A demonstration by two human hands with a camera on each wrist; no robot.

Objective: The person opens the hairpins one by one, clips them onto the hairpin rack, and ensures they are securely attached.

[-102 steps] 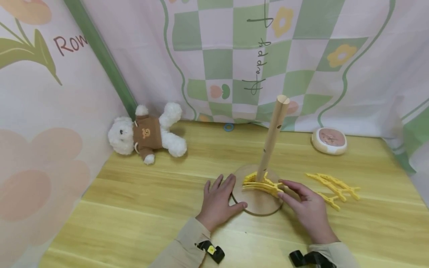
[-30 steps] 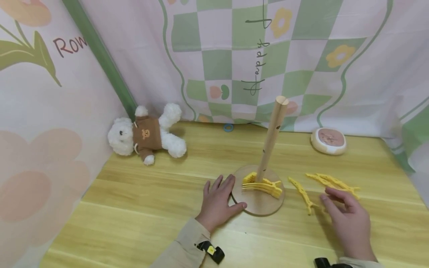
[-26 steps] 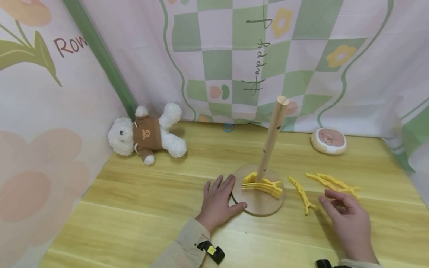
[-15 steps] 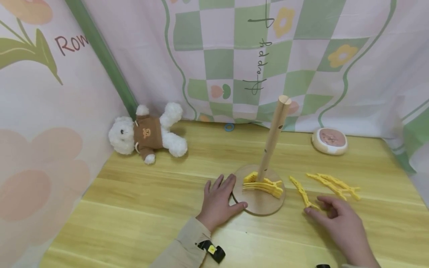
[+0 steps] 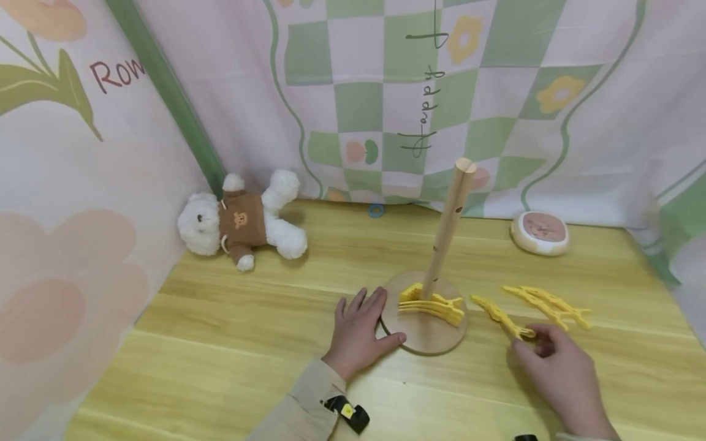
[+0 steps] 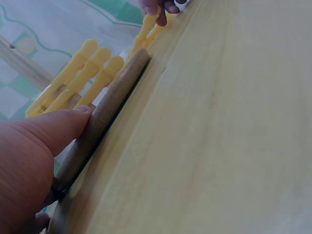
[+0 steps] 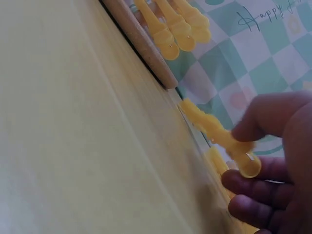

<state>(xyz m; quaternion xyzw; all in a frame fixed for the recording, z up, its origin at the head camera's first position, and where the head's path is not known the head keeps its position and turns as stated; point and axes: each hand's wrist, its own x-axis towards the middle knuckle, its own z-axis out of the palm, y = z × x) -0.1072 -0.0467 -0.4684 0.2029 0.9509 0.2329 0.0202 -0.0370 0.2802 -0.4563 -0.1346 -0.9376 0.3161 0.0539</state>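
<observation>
“Two bare hands showed over the pale yellow wood-grain table (image 5: 220, 367). What was the left one doing?”

“Nearest came a beige cloth sleeve (image 5: 303, 398) with a black wrist strap (image 5: 358, 420). Beyond it, the left hand (image 5: 355, 337) rested at the edge of a flat, round wooden base (image 5: 430, 343), fingers apart, thumb on the rim.”

“And the right?”

“The right hand (image 5: 562, 373) had its thumb and fingers clamped on the near end of a slim, yellow plastic branch-shaped piece (image 5: 499, 317). That piece slanted towards the base, near its right side. I couldn't tell whether the far tip met the tabletop.”

“Anything on the base?”

“Several similar yellow pieces (image 5: 432, 308) lay round the foot of an upright, pale wooden post (image 5: 449, 226) with small dark spots. Two loose yellow pieces (image 5: 546, 303) lay just beyond the right hand.”

“Farther back?”

“On the left, a white plush toy (image 5: 242, 220) in a brown shirt; on the right, a white rounded device (image 5: 540, 233) with a pinkish face. Between them, a small blue ring (image 5: 376, 211) lay by a green-and-white checked curtain (image 5: 358, 104).”
</observation>
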